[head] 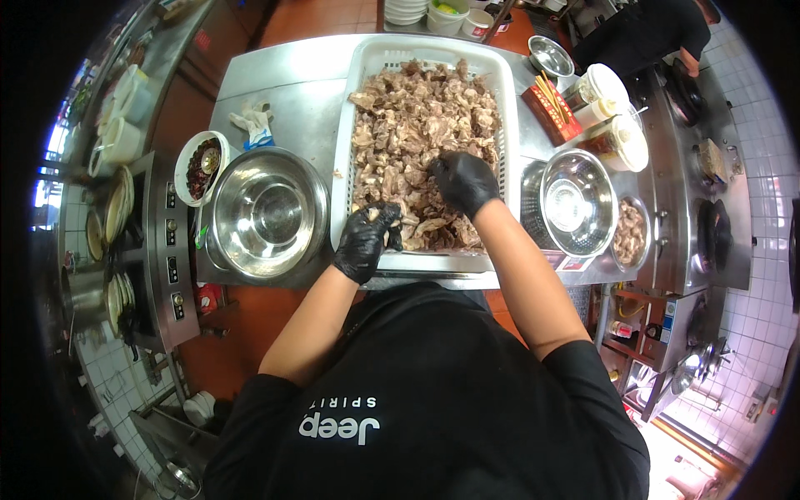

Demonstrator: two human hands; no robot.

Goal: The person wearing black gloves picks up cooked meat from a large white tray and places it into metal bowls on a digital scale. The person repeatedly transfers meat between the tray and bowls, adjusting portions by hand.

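A white plastic basket [340,187] with slotted walls stands before me, heaped with brown pieces of cooked meat [425,115]. My left hand [362,242], in a black glove, is at the basket's near left corner. Its fingers are curled around a few pale pieces of meat [374,214]. Also gloved in black, my right hand [465,183] rests on the heap right of the middle, back of the hand up. Its fingertips are hidden, so whether they grip a piece does not show.
Left of the basket are a steel bowl [269,212], a white tub of dried chillies [187,181] and a crumpled glove [253,122]. To the right stand a steel colander [578,203], a bowl of meat [630,232], a red chopstick box [550,115] and lidded tubs. A person works behind, far right.
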